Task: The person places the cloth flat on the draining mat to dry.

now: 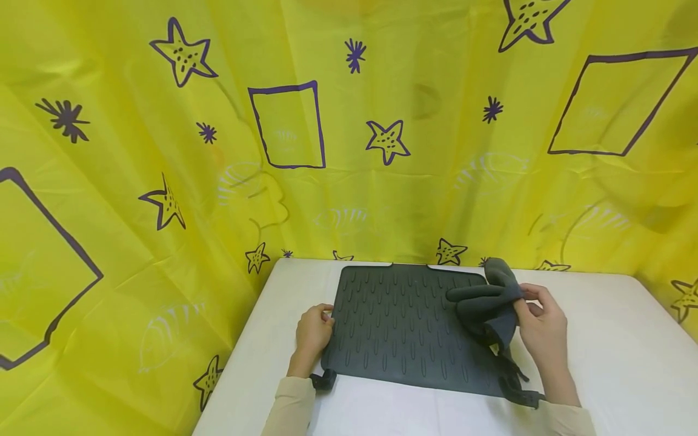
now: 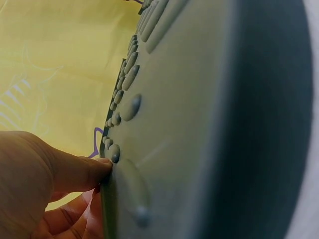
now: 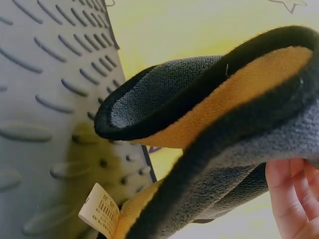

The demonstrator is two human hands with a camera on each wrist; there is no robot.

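Note:
A dark grey ridged mat [image 1: 398, 327] spans the middle of the head view, covered with raised oblong bumps. My left hand [image 1: 314, 330] pinches its left edge; in the left wrist view the thumb [image 2: 87, 172] lies on the bumpy face and the fingers are behind the edge. Over the mat's right side, my right hand [image 1: 545, 321] grips a bunched cloth [image 1: 485, 300]. The right wrist view shows that cloth as grey on one side and orange on the other, with black edging and a white printed label [image 3: 101, 210]. Part of the mat's right side is hidden behind the cloth.
A white table [image 1: 611, 339] lies beneath the mat and hands. Behind it and at the left hangs a yellow curtain [image 1: 349, 200] with stars and purple outlines. Black wrist mounts [image 1: 520, 393] sit close to the mat's near corners.

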